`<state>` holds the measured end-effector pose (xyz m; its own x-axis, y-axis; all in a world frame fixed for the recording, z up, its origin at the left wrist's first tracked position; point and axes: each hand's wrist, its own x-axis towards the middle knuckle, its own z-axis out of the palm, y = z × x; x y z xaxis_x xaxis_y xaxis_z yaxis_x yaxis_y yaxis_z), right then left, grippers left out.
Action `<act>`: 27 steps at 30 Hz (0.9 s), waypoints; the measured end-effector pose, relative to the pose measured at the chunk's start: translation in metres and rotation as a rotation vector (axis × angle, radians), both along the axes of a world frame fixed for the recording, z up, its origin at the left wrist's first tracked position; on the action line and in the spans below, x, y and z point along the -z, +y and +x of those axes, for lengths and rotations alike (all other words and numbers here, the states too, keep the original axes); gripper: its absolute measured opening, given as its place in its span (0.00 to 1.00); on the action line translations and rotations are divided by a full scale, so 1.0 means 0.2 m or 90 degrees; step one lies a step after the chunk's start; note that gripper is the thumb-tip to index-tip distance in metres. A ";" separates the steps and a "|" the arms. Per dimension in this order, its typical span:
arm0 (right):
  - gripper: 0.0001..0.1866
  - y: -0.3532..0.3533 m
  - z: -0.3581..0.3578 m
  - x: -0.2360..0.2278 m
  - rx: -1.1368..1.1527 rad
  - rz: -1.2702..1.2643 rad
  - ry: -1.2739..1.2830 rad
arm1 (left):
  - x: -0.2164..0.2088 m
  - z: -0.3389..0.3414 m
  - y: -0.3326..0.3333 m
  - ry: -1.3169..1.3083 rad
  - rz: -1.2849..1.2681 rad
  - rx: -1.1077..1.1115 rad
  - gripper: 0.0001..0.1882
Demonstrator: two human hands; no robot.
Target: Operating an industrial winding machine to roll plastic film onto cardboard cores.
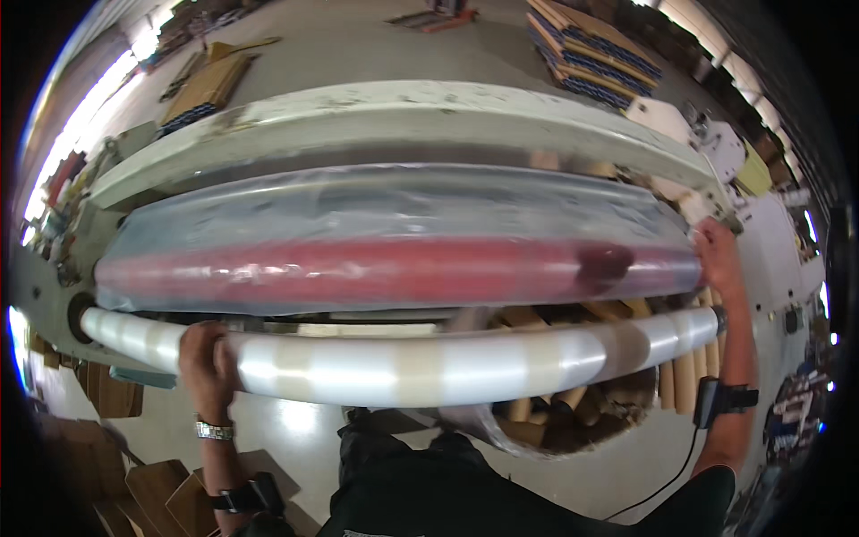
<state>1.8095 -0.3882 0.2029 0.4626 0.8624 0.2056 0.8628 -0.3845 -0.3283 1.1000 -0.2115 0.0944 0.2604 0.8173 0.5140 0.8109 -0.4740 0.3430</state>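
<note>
A long roll of whitish plastic film [353,369] with tan bands lies across the front of a machine, ends in the side frames. My left hand [208,362] is curled over this roll near its left end. Behind it runs a red roller [403,268], and a sheet of clear plastic film [340,199] covers it and the space toward the back beam. My right hand [718,251], slightly blurred, has its bent fingers at the right edge of that sheet, beside the roller's end. Exactly how the fingers pinch there is partly hidden.
A pale machine beam [429,109] spans the far side. Below the roll at right stands a plastic-wrapped bundle of cardboard tubes [573,407]. Cardboard boxes [165,488] sit at lower left. Stacked tubes [595,54] lie on the far floor. A cable [667,488] hangs from my right forearm.
</note>
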 end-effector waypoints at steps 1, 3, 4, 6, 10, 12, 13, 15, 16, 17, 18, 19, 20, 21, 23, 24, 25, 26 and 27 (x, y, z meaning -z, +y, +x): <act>0.05 0.21 -0.29 0.07 -0.039 0.085 0.147 | 0.00 -0.02 0.00 0.023 0.031 0.015 0.08; 0.10 0.58 -0.83 0.14 -0.135 0.095 0.307 | -0.01 -0.06 -0.01 0.002 0.050 0.063 0.10; 0.10 0.81 -1.10 0.24 -0.187 0.096 0.358 | -0.02 -0.09 -0.03 -0.009 0.050 0.062 0.12; 0.10 1.17 -1.59 0.30 -0.299 0.134 0.527 | -0.04 -0.20 -0.05 -0.068 0.022 0.135 0.15; 0.10 1.77 -2.29 0.26 -0.340 0.151 0.712 | -0.04 -0.56 0.08 -0.057 0.039 0.070 0.17; 0.10 1.97 -2.49 0.23 -0.299 0.167 0.711 | -0.01 -0.78 0.17 -0.082 0.036 0.035 0.16; 0.11 2.05 -2.58 0.24 -0.266 0.169 0.726 | 0.00 -0.90 0.19 -0.077 0.047 0.007 0.17; 0.12 2.15 -2.66 0.29 -0.267 0.163 0.737 | 0.02 -1.12 0.22 -0.076 0.060 -0.045 0.18; 0.13 2.17 -2.71 0.30 -0.267 0.157 0.750 | 0.04 -1.22 0.23 -0.163 0.063 -0.061 0.18; 0.14 2.14 -2.69 0.31 -0.264 0.155 0.745 | 0.10 -1.30 0.26 -0.250 0.066 -0.077 0.18; 0.15 2.08 -2.66 0.32 -0.271 0.147 0.745 | 0.14 -1.40 0.29 -0.321 0.080 -0.084 0.19; 0.16 1.98 -2.67 0.32 -0.267 0.177 0.728 | 0.14 -1.53 0.30 -0.189 0.095 -0.182 0.21; 0.17 1.85 -2.63 0.35 -0.311 0.201 0.743 | 0.19 -1.64 0.36 -0.224 0.100 -0.236 0.23; 0.18 1.65 -2.59 0.27 -0.341 0.124 0.593 | 0.24 -1.74 0.44 -0.251 0.124 -0.306 0.25; 0.21 1.31 -2.53 0.34 -0.302 0.073 0.529 | 0.29 -2.05 0.56 -0.397 0.118 -0.432 0.32; 0.25 1.08 -2.59 0.23 -0.338 -0.059 0.488 | 0.22 -2.08 0.60 -0.509 0.076 -0.503 0.36; 0.29 0.92 -2.63 0.26 -0.364 -0.059 0.410 | 0.26 -2.27 0.63 -0.724 0.093 -0.453 0.36; 0.33 0.79 -2.62 0.25 -0.483 -0.077 0.063 | 0.24 -2.26 0.69 -0.846 -0.008 -0.483 0.35; 0.35 0.65 -2.60 0.29 -0.499 -0.051 -0.013 | 0.20 -2.25 0.73 -0.962 -0.114 -0.504 0.33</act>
<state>1.2888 -0.2577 0.1444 -0.2902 0.9480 0.1306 0.8977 0.3170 -0.3061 0.6504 -0.0657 0.0547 -0.7983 0.5679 -0.2004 -0.2574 -0.0209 0.9661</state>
